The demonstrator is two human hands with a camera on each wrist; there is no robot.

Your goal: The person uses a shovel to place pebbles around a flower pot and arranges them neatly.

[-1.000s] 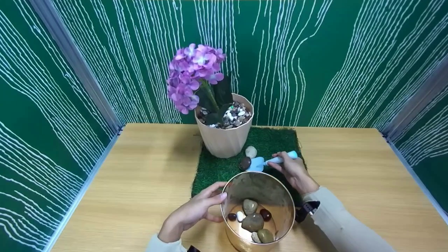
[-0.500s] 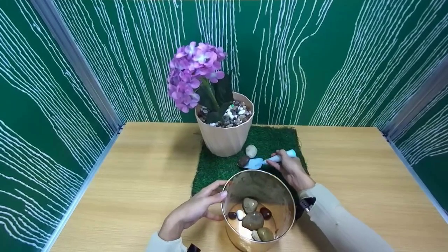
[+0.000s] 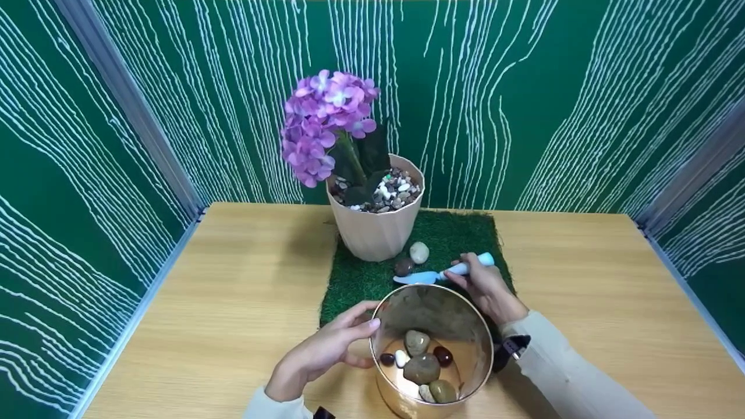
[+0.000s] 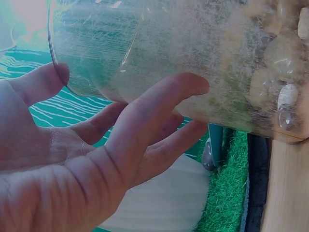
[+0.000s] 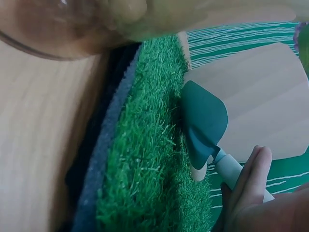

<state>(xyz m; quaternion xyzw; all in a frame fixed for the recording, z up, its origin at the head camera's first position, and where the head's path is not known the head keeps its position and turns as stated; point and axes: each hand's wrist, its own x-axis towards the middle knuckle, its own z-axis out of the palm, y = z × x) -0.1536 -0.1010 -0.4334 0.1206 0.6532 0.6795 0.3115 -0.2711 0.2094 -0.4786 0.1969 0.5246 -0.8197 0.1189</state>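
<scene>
My left hand (image 3: 326, 352) curves its fingers round the left side of a clear, amber-tinted glass jar (image 3: 436, 311), thumb near the rim. Inside the jar lie several stones, the biggest a grey-brown one (image 3: 422, 369). Beyond the jar, my right hand (image 3: 489, 288) grips the pale handle of a small blue garden trowel (image 3: 416, 278). Its blade is tilted nearly edge-on in the head view, just in front of a dark brown stone (image 3: 403, 267). A whitish stone (image 3: 419, 252) lies right beside the brown one. In the right wrist view the trowel blade (image 5: 205, 118) shows broadside above the grass.
A square of artificial grass (image 3: 465, 233) lies under the stones. At its back left stands a beige pot (image 3: 375, 235) of pebbles with a purple flower (image 3: 326, 122). The wooden table (image 3: 250, 262) meets green, white-streaked walls (image 3: 559, 70) behind.
The trowel blade has turned from facing up to nearly edge-on. The brown stone, at the blade's tip before, now sits behind it by the whitish stone. The left hand stays on the jar.
</scene>
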